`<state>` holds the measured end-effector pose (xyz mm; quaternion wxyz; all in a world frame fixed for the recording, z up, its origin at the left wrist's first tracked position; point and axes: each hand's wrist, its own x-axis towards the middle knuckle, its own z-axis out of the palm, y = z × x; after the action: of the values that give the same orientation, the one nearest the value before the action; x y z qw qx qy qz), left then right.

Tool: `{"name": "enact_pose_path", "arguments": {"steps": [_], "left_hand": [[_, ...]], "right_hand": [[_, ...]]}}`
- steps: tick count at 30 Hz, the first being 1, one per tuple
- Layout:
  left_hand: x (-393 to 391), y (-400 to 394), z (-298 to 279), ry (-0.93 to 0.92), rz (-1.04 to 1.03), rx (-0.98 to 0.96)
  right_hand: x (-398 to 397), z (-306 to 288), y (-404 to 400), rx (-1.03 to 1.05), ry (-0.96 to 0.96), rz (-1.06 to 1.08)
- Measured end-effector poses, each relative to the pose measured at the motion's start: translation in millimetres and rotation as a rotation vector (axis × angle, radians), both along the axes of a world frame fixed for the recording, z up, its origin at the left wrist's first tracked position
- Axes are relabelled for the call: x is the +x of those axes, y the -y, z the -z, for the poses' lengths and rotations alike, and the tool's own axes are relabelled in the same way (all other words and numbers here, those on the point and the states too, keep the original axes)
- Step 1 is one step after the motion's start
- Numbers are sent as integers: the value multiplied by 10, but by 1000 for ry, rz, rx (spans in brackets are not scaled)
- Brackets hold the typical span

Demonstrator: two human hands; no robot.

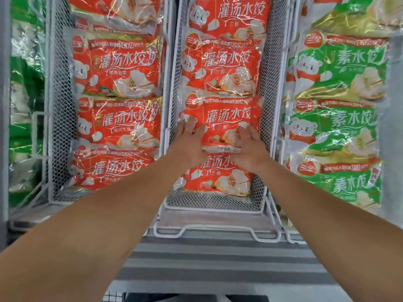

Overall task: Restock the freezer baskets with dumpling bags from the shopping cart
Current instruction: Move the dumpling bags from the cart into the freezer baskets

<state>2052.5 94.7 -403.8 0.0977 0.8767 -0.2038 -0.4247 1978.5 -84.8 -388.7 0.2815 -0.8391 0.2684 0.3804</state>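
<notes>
Two bare forearms reach forward from the bottom of the view over the grey ribbed front ledge of the freezer (pixel 196 256). Both hands rest on one red dumpling bag (pixel 231 118) in the middle wire basket (pixel 209 203). The left hand (pixel 189 140) lies on the bag's lower left corner with its fingers spread and fairly straight on the plastic. The right hand (pixel 248 147) covers the lower right corner, fingers curled over the bag's bottom edge; whether it truly grips the bag I cannot tell. This bag lies on top of the row, overlapping another red bag (pixel 218 179) nearer the basket's front edge, with more red bags (pixel 224 66) toward the back. The left basket (pixel 58 118) holds a row of similar red bags (pixel 117 68). To the right, green dumpling bags (pixel 340 68) are stacked in a further basket, and more green packaging (pixel 24 88) shows at the far left edge.
</notes>
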Motion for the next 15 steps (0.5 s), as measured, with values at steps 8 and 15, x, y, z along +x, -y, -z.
{"name": "enact_pose_path", "arguments": {"steps": [8, 15], "left_hand": [[-354, -89, -651, 65, -146, -150], [-891, -437, -1421, 249, -303, -181]], "right_hand": [[-347, -607, -153, 3, 158, -100], [-765, -1158, -222, 23, 268, -228]]}}
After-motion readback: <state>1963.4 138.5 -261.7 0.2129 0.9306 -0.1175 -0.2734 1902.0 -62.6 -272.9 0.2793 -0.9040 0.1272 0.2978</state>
